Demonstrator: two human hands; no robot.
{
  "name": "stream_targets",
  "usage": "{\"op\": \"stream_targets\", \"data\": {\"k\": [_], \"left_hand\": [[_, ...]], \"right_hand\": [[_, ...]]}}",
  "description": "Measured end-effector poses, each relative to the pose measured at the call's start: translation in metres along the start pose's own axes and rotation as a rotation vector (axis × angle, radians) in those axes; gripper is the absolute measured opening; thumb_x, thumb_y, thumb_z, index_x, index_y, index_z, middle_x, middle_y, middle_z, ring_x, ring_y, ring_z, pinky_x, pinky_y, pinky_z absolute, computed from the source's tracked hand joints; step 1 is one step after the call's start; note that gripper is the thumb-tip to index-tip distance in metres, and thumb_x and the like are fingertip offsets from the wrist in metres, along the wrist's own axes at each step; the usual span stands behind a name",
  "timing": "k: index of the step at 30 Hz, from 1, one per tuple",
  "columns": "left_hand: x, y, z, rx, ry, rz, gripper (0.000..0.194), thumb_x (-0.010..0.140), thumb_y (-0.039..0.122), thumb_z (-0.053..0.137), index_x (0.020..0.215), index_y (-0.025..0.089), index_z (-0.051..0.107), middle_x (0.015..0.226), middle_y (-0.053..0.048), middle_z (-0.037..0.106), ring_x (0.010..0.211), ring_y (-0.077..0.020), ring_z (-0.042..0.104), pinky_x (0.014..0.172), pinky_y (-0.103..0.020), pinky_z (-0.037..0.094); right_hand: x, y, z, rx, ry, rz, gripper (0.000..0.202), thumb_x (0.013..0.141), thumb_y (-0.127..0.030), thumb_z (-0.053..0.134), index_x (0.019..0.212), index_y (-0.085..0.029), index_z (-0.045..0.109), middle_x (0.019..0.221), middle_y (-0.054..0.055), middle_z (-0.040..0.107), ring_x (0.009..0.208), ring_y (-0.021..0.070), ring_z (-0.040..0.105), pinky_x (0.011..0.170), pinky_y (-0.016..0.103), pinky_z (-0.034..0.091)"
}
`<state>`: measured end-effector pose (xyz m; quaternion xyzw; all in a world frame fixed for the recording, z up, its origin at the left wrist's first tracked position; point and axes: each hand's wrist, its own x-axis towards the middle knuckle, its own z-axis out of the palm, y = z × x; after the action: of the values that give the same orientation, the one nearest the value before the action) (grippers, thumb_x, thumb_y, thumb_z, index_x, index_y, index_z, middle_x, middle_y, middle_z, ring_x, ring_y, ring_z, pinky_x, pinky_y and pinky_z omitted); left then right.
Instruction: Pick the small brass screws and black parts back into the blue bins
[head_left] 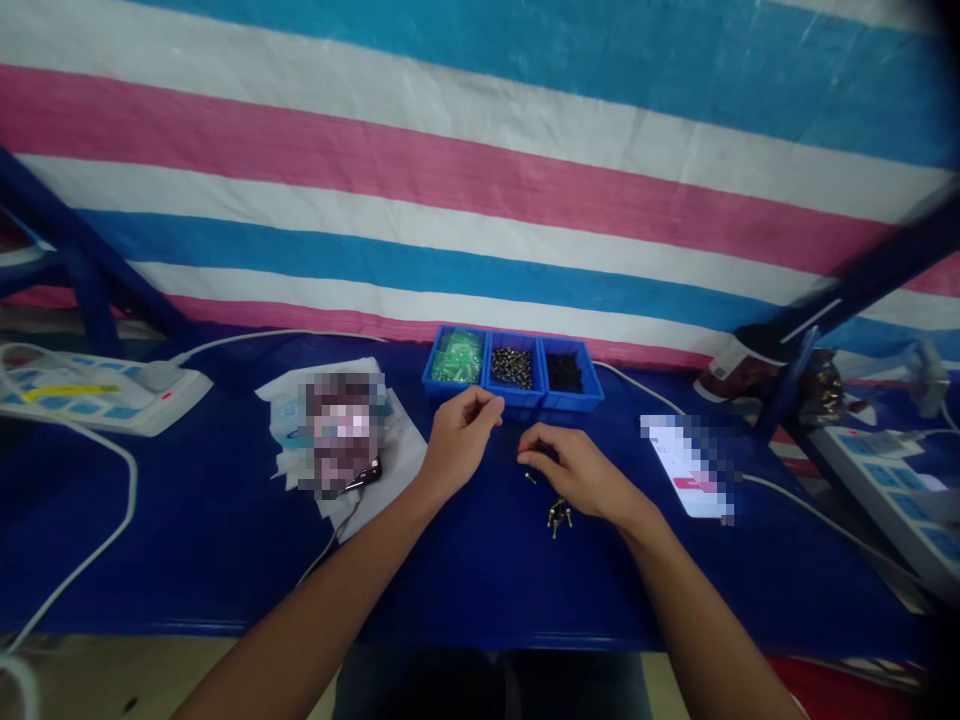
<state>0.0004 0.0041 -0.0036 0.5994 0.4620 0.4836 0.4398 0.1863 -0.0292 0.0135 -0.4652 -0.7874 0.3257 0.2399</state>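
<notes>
Lone brass-coloured screw-like piece (530, 478) lies on blue table (457, 590) just your side of your right hand (566, 467), long axis slanting far-left to near-right. Left hand (463, 437) farther off, fingers pinched; right fingers curled narrow. Can't tell whether either holds anything.

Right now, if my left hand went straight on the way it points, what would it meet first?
Most likely the front wall of the blue tray's middle compartment, just beyond the left hand's fingertips; height is unclear, so it might pass over.
</notes>
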Motion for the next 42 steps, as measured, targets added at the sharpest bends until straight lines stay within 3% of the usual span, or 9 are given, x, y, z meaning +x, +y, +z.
{"op": "stream_targets", "data": {"k": [7, 15, 21, 25, 32, 36, 42], "left_hand": [[-0.001, 0.0, 0.002, 0.053, -0.053, -0.008, 0.024, 0.089, 0.038, 0.055, 0.076, 0.018, 0.059, 0.071, 0.0, 0.061, 0.06, -0.0119, 0.051, 0.057, -0.024, 0.039], [-0.005, 0.001, 0.005, 0.107, -0.113, 0.029, 0.022, 0.088, 0.036, 0.055, 0.078, 0.018, 0.062, 0.07, 0.001, 0.06, 0.062, -0.0127, 0.052, 0.059, -0.025, 0.039], [-0.007, 0.004, 0.005, 0.155, -0.15, 0.024, 0.024, 0.09, 0.038, 0.054, 0.078, 0.018, 0.063, 0.071, 0.001, 0.059, 0.064, -0.0131, 0.052, 0.06, -0.025, 0.038], [-0.008, 0.007, 0.007, 0.157, -0.241, 0.013, 0.028, 0.092, 0.039, 0.05, 0.08, 0.019, 0.064, 0.073, 0.0, 0.061, 0.067, -0.0146, 0.055, 0.062, -0.026, 0.039], [-0.007, 0.009, 0.006, 0.044, -0.359, -0.009, 0.029, 0.096, 0.035, 0.043, 0.085, 0.019, 0.064, 0.067, 0.001, 0.055, 0.063, -0.0136, 0.052, 0.061, -0.026, 0.038], [-0.007, 0.008, 0.006, 0.047, -0.364, 0.0, 0.027, 0.095, 0.035, 0.046, 0.08, 0.019, 0.061, 0.067, 0.002, 0.053, 0.063, -0.0131, 0.05, 0.061, -0.026, 0.037], [-0.007, 0.008, 0.008, 0.038, -0.366, 0.0, 0.018, 0.091, 0.032, 0.053, 0.085, 0.018, 0.063, 0.077, 0.0, 0.059, 0.068, -0.0131, 0.052, 0.065, -0.027, 0.039]], "right_hand": [[0.001, 0.002, 0.004, -0.004, 0.0, 0.008, 0.008, 0.092, -0.025, 0.055, 0.089, -0.02, 0.06, 0.07, -0.003, 0.062, 0.06, 0.011, 0.054, 0.059, 0.023, 0.037], [0.003, 0.002, 0.004, 0.016, 0.146, -0.02, 0.016, 0.091, -0.031, 0.058, 0.093, -0.02, 0.07, 0.082, 0.002, 0.072, 0.07, 0.0158, 0.064, 0.062, 0.025, 0.045], [0.003, 0.003, 0.005, 0.016, 0.37, -0.048, 0.017, 0.087, -0.035, 0.064, 0.086, -0.021, 0.073, 0.079, 0.002, 0.073, 0.07, 0.0165, 0.066, 0.066, 0.027, 0.049], [0.004, 0.005, 0.005, 0.034, 0.482, -0.049, 0.017, 0.085, -0.037, 0.067, 0.087, -0.021, 0.073, 0.08, 0.004, 0.074, 0.071, 0.018, 0.067, 0.069, 0.029, 0.051], [0.004, 0.008, 0.004, 0.035, 0.462, -0.078, 0.016, 0.084, -0.036, 0.067, 0.092, -0.022, 0.07, 0.081, 0.003, 0.074, 0.074, 0.0175, 0.069, 0.072, 0.03, 0.053], [0.004, 0.009, 0.006, -0.02, 0.459, -0.09, 0.015, 0.086, -0.031, 0.065, 0.096, -0.022, 0.07, 0.083, 0.003, 0.074, 0.075, 0.0171, 0.069, 0.074, 0.029, 0.052], [0.004, 0.012, 0.008, -0.107, 0.436, -0.095, 0.006, 0.085, -0.025, 0.063, 0.088, -0.022, 0.067, 0.08, 0.001, 0.072, 0.073, 0.0163, 0.066, 0.072, 0.028, 0.049]]}}
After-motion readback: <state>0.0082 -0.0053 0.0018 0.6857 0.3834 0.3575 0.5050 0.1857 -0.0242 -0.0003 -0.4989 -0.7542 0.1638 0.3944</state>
